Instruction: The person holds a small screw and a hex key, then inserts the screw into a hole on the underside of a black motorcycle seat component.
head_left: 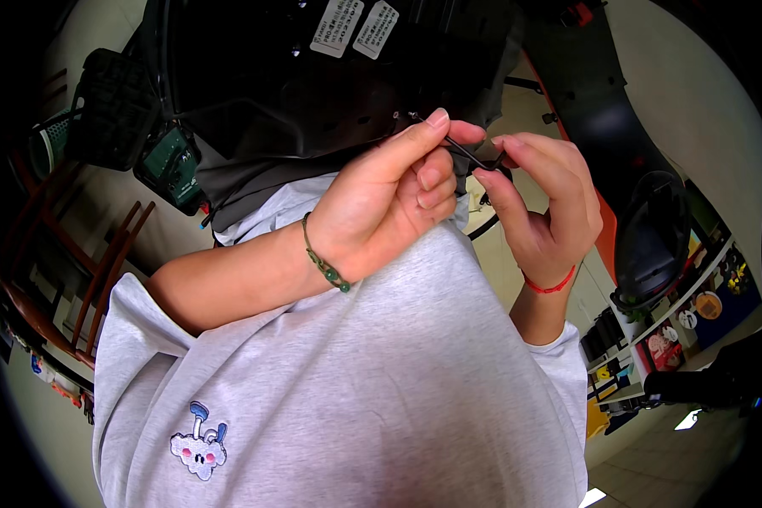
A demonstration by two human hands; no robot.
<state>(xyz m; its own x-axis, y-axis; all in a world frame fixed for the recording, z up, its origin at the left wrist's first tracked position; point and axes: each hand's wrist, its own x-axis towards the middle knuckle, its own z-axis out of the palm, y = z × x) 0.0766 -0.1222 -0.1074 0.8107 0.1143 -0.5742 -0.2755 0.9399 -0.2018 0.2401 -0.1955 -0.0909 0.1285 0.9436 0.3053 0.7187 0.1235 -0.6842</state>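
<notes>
A thin black L-shaped hex key [464,153] slants between my two hands. My left hand [381,186] is closed, its thumb and forefinger pinching the long shaft, and the other fingers curl toward the palm. The short bent end sits between the thumb and fingertips of my right hand [559,195], which is closed on it. Beyond my left thumb the far end of the key reaches the lower edge of a large glossy black panel [313,93], beside small screw-like bits. Whether the tip is seated in one of them I cannot tell.
Two white labels [356,28] are stuck on the panel. To the left lie a dark molded case [114,106] and a green tool box [169,168], near a wooden chair [110,271]. A long black and orange part [588,102] stands at right, with stocked shelves [652,360] behind.
</notes>
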